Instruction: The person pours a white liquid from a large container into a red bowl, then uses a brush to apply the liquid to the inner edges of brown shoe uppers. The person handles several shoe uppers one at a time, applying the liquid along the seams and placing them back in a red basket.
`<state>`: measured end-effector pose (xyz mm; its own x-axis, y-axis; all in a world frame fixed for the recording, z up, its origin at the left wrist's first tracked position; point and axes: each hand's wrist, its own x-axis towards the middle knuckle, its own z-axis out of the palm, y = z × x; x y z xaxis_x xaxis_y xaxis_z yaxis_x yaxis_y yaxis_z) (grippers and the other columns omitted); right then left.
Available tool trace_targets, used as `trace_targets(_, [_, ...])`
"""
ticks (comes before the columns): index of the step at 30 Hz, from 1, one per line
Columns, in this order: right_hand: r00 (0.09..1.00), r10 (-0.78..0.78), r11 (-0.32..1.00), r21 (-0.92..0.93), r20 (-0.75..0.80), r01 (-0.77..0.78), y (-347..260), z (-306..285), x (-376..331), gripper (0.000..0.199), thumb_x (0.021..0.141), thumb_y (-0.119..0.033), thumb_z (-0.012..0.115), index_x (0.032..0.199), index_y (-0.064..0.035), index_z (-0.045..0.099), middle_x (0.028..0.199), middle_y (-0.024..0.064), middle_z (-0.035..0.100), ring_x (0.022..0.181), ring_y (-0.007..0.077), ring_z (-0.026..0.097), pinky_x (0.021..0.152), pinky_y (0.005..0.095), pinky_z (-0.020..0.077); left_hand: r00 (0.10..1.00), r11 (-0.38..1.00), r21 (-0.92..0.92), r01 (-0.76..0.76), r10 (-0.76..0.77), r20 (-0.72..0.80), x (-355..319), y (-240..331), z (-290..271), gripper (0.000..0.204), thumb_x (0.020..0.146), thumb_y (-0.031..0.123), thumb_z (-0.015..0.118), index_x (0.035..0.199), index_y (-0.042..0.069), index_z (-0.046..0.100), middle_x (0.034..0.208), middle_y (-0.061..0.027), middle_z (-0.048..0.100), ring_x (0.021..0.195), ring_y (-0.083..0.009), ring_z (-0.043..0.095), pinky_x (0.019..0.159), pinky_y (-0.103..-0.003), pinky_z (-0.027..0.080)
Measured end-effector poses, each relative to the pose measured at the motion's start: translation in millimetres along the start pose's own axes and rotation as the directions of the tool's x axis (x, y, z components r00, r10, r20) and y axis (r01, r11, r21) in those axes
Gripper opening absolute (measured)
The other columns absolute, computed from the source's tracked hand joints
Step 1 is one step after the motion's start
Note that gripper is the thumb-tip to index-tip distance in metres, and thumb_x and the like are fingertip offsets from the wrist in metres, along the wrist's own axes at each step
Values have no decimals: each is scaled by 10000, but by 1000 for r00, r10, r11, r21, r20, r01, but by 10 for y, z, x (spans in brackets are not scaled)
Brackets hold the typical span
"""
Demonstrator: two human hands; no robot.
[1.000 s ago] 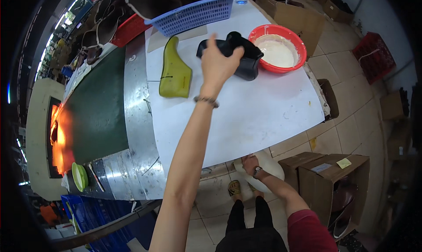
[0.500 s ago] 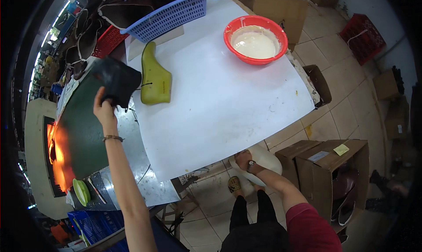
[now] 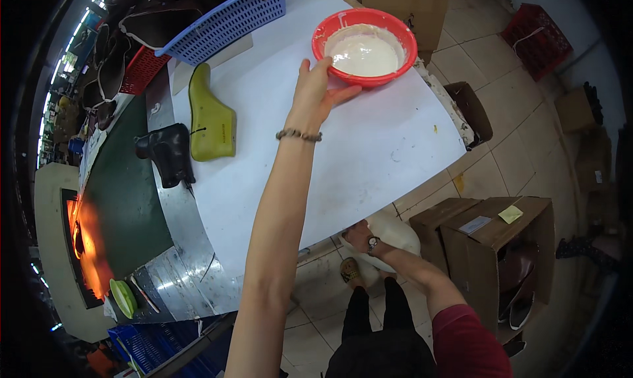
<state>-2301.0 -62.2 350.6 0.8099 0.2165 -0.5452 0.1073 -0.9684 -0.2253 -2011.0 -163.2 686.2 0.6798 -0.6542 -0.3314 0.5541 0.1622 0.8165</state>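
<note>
My left hand (image 3: 315, 94) reaches across the white-covered table (image 3: 277, 180), its fingers and thumb spread along the near left side of a red bowl (image 3: 370, 83). Thick white paste (image 3: 361, 52) fills part of the bowl. Below the table's near edge, my right hand (image 3: 359, 236) is closed at the upper left of a rounded whitish plastic jug (image 3: 395, 236); its fingertips are partly hidden. A black leather boot upper (image 3: 170, 155) lies over the table's left edge. Beside it is an olive-green, boot-shaped form (image 3: 212, 124).
A blue plastic basket (image 3: 231, 25) and a red one (image 3: 140, 69) stand at the far left with dark leather pieces. Left, an orange-glowing opening (image 3: 86, 246) faces a green belt (image 3: 125, 187). A light-green dish (image 3: 122, 297) sits nearer. Cardboard boxes (image 3: 461, 246) stand at right.
My left hand has let go of the black boot upper, which now lies beside the green form, and has moved right to the red bowl. My right hand stays by the jug.
</note>
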Motion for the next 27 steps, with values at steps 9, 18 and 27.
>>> trace_targets(9, [966, 243, 924, 325, -93, -201, 12, -5, 6, 457, 871, -261, 590, 1242, 5, 574, 1175, 242, 568, 1136, 377, 522, 684, 505, 502, 961, 961, 26, -275, 275, 26, -464, 258, -195, 525, 877, -52, 445, 1367, -79, 259, 1281, -267, 492, 1068, -418, 626, 795, -506, 643])
trace_targets(18, [832, -471, 873, -15, -294, 488, 11, -534, -527, 231, 797, -148, 616, 1014, -149, 695, 1181, 63, 573, 1136, 326, 485, 888, 474, 429, 895, 969, 165, -182, 233, -380, -2708, 483, -698, 654, 889, -54, 473, 1487, 89, 249, 1331, -195, 518, 1089, -362, 643, 813, -466, 623])
trace_targets(27, [433, 65, 931, 210, -899, 297, 186, -3208, -1841, 574, 812, -78, 692, 1359, -53, 519, 1431, 231, 450, 1237, 367, 509, 1028, 450, 426, 612, 995, 40, -91, 88, -786, -5001, -572, -934, 807, 823, -98, 422, 1546, 145, 159, 1415, -143, 439, 1079, -273, 641, 711, -406, 657])
